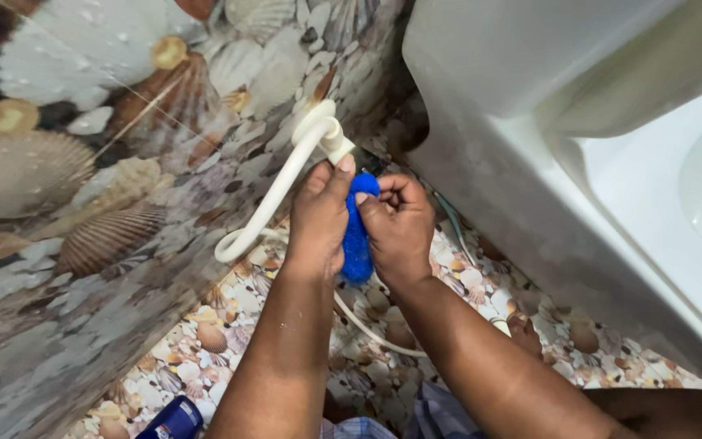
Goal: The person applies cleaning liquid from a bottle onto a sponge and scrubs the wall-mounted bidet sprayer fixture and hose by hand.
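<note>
Both hands, the left hand (319, 218) and right hand (400, 228), clench a blue scrubber (357, 236) just below the white hose (274, 191) fitting at the shell-patterned wall (83, 162); short, firm strokes around the joint probably serve best.

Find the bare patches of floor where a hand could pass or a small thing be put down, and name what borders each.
One free patch of shell-patterned floor lies between the wall, the left forearm and the blue can. Another runs along the white fixture, right of the right forearm. It is crowded where the left hand and right hand grip the blue scrubber by the white hose.
</note>
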